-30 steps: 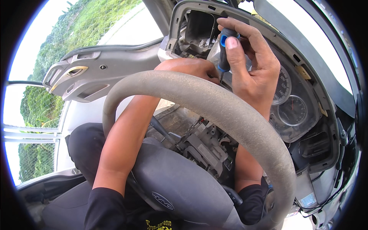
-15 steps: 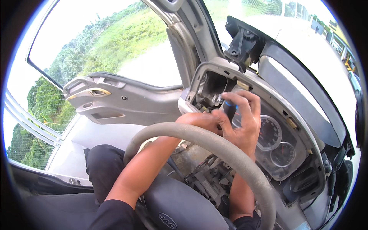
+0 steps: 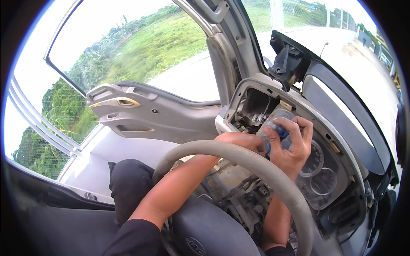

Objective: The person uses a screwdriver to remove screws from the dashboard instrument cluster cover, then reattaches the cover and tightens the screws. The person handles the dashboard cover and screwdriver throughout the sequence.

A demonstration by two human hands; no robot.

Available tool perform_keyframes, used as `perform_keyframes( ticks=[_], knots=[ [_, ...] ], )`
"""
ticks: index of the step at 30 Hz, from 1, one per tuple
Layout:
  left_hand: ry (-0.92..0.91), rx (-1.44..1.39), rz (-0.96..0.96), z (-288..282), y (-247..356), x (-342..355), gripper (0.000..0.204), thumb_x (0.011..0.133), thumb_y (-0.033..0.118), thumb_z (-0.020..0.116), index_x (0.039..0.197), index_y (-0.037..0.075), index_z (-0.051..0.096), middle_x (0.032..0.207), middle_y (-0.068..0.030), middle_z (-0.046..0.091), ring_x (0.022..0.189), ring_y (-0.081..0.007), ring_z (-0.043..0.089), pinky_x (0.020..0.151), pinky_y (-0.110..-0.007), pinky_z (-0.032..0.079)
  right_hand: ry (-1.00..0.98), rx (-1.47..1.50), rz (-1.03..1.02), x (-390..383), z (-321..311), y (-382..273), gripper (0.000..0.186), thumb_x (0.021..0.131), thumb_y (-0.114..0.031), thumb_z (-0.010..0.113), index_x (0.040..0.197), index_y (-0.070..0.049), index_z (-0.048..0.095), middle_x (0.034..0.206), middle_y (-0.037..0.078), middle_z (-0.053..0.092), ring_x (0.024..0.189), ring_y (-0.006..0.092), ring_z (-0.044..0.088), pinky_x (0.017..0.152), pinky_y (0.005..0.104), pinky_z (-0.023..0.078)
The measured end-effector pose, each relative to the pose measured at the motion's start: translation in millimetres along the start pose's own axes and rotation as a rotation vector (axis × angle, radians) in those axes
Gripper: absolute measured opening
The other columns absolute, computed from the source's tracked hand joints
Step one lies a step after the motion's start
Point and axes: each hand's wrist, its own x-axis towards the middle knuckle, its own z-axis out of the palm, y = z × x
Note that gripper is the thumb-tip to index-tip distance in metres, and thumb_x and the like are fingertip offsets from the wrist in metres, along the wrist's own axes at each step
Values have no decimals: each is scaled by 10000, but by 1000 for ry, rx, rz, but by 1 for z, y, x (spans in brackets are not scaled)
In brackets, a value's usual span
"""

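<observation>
My right hand (image 3: 289,151) grips a screwdriver (image 3: 282,132) with a blue and black handle, held upright over the instrument cluster (image 3: 323,181) in an opened dashboard. My left hand (image 3: 242,141) is closed beside it, fingertips partly hidden, so what they hold is unclear. The grey steering wheel (image 3: 265,173) arches across my forearms. Its tip is out of sight. An uncovered cavity (image 3: 255,103) with wires lies beyond my hands, and exposed column parts (image 3: 239,205) show through the wheel.
An open door (image 3: 175,121) with a grey panel stands at the left, with fencing and greenery (image 3: 55,111) outside. A black bracket (image 3: 287,57) and grey trim piece (image 3: 341,123) lie along the windscreen. My dark-clothed knee (image 3: 130,179) is beside the wheel.
The view has tilted up, showing more door and windscreen. My right hand's fingers have shifted around the screwdriver handle, while my left hand stays close beside it.
</observation>
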Motion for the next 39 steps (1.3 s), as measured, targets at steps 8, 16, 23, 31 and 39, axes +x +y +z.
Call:
perform_keyframes(
  ticks=[8,16,23,31,39],
  knots=[
    [6,9,-99,2,0,0,404,1032,367,682,1275,60,780,1154,-186,807,1074,-331,774,931,-458,584,-98,151,-7,7,-1,3,357,989,-65,773,1345,-81,752,1211,173,738,1100,314,733,944,408,583],
    [1,-35,-55,5,-11,11,337,1040,334,681,1194,56,794,1049,-173,812,973,-357,779,871,-472,580,-120,117,51,5,-1,-3,386,926,-113,862,1304,-111,785,1153,130,674,993,274,705,875,416,593],
    [147,647,199,22,-44,13,345,1032,317,670,1234,77,813,1063,-195,816,1019,-351,783,927,-471,580,-59,30,-70,5,8,-2,397,962,-89,826,1357,-113,791,1191,137,713,1025,253,715,895,413,590],
    [26,-49,-93,4,-5,4,362,1026,305,674,1284,86,803,1144,-190,815,1059,-349,782,947,-471,581,-89,200,86,10,-4,-2,321,972,-94,819,1291,-120,828,1191,99,681,1016,224,703,891,383,574],
    [20,15,-102,-4,12,-6,366,1033,330,667,1261,77,802,1108,-188,813,1025,-361,780,961,-474,570,-52,50,74,2,-2,3,327,963,-84,811,1288,-119,827,1106,128,718,1031,251,718,919,397,571]
  ],
)
